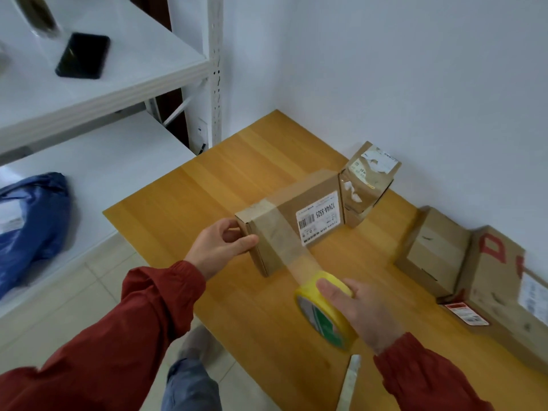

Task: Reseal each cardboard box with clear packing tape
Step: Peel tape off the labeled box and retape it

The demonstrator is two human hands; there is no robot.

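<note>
The box (292,221) stands on its long edge on the table (207,185), label face turned up toward the camera, probably so the seam end is easy to reach; the left hand (218,247) grips the box's left end, thumb on the near face and fingers curled round the far side, which should brace it against the pull of the tape (293,253). That clear strip already lies across the box's top and near face and runs taut, down and toward the person, to the roll (324,307); the right hand (360,310) holds the roll just in front of the box, thumb pressed across its yellow rim, the other fingers hidden behind it, so I cannot tell how they lie. The tension likely serves to lay the band flat before wrapping under. A small box (367,179) touches the box's right end; two boxes (436,250) wait well to its right, by the wall.
</note>
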